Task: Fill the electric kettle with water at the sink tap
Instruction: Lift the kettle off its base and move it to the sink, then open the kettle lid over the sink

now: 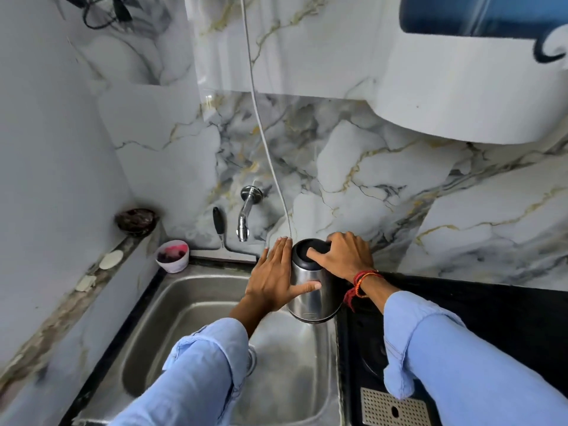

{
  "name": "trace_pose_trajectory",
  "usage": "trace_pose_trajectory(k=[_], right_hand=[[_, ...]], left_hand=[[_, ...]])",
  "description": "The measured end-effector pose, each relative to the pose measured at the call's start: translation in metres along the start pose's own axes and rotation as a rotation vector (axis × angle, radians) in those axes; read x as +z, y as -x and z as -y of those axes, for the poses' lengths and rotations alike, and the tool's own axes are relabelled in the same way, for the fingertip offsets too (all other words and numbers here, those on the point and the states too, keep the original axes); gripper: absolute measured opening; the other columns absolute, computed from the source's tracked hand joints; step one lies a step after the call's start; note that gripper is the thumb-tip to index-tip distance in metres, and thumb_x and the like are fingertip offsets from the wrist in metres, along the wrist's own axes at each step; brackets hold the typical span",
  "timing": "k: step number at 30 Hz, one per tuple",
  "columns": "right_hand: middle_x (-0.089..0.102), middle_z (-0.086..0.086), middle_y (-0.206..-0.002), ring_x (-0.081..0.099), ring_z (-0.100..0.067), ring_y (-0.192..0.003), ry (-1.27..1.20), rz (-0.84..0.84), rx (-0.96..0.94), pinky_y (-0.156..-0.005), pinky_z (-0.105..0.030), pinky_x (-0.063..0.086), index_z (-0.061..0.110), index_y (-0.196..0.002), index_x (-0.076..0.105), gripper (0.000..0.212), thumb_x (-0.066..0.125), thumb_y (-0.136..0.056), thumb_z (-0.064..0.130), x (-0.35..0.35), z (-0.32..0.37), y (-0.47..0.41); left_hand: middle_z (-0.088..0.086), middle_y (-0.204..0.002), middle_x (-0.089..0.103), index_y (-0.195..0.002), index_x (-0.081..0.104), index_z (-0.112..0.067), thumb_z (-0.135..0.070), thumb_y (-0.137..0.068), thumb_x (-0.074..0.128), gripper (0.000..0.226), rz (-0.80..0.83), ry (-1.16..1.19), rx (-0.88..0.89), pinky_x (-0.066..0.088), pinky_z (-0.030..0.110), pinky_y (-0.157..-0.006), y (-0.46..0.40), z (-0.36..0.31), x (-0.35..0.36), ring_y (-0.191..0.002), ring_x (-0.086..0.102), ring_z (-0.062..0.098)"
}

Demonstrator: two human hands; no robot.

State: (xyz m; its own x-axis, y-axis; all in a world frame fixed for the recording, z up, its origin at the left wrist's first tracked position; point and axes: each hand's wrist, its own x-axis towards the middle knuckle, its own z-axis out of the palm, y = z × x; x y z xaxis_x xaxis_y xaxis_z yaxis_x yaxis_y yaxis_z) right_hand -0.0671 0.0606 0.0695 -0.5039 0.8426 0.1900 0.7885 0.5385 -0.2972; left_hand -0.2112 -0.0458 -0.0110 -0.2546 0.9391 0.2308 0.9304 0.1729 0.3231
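A steel electric kettle (313,302) with a black lid stands upright at the sink's back right corner, by the black counter. My left hand (272,278) lies flat against its left side, thumb across the front. My right hand (344,256) grips the top from the right, over the handle, with a finger pressed on the black lid. The lid looks closed. A chrome tap (246,215) sticks out of the marble wall to the left of the kettle, with no water running. The steel sink (190,309) lies below and left.
A white cup (173,256) with pink contents sits at the sink's back left corner. A black-handled squeegee (219,229) leans on the wall beside the tap. A white cord (261,124) hangs down behind the kettle. A white appliance (461,87) hangs at the upper right. A perforated drain grate (393,408) lies in the black counter.
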Motion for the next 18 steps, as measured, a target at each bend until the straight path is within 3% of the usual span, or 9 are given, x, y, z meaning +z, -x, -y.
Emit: trace_pose_trajectory(k=[4, 7, 10, 13, 18], right_hand=[[0.061, 0.001, -0.055, 0.059, -0.023, -0.060, -0.175, 0.075, 0.086, -0.051, -0.029, 0.040, 0.014, -0.058, 0.062, 0.055, 0.055, -0.059, 0.069, 0.020, 0.025, -0.007], [0.060, -0.001, -0.050, 0.060, -0.024, -0.058, -0.268, 0.103, 0.133, -0.055, -0.034, 0.046, 0.012, -0.054, 0.060, 0.055, 0.055, -0.064, 0.067, 0.042, 0.041, -0.011], [0.059, -0.004, -0.062, 0.060, -0.031, -0.074, -0.388, 0.119, 0.190, -0.064, -0.038, 0.042, 0.015, -0.056, 0.054, 0.052, 0.043, -0.076, 0.062, 0.066, 0.054, -0.019], [0.057, -0.009, -0.089, 0.054, -0.031, -0.092, -0.489, 0.142, 0.226, -0.077, -0.036, 0.037, 0.011, -0.079, 0.059, 0.048, 0.036, -0.093, 0.050, 0.089, 0.063, -0.023], [0.046, 0.000, -0.078, 0.048, -0.029, -0.090, -0.519, 0.216, 0.274, -0.078, -0.035, 0.032, 0.018, -0.070, 0.047, 0.037, 0.034, -0.098, 0.039, 0.125, 0.076, -0.027]], left_hand=[[0.017, -0.164, 0.031, -0.157, 0.022, -0.002, -0.096, -0.073, 0.039, 0.127, -0.013, -0.013, 0.037, 0.017, 0.048, -0.126, 0.002, 0.035, -0.009, -0.153, 0.024, 0.029], [0.016, -0.161, 0.036, -0.157, 0.026, -0.003, -0.093, -0.074, 0.043, 0.124, -0.015, -0.022, 0.047, 0.019, 0.048, -0.125, 0.005, 0.060, -0.013, -0.150, 0.031, 0.030], [0.015, -0.154, 0.045, -0.155, 0.029, -0.004, -0.092, -0.075, 0.046, 0.120, 0.026, 0.004, 0.012, 0.025, 0.046, -0.122, 0.010, 0.089, -0.010, -0.141, 0.042, 0.032], [0.008, -0.152, 0.046, -0.156, 0.025, -0.014, -0.092, -0.074, 0.048, 0.116, 0.157, 0.157, -0.096, 0.039, 0.047, -0.113, 0.019, 0.116, -0.002, -0.138, 0.045, 0.030], [0.005, -0.151, 0.049, -0.153, 0.034, -0.025, -0.081, -0.089, 0.039, 0.085, 0.260, 0.286, -0.218, 0.042, 0.047, -0.109, 0.020, 0.147, 0.004, -0.138, 0.047, 0.028]])
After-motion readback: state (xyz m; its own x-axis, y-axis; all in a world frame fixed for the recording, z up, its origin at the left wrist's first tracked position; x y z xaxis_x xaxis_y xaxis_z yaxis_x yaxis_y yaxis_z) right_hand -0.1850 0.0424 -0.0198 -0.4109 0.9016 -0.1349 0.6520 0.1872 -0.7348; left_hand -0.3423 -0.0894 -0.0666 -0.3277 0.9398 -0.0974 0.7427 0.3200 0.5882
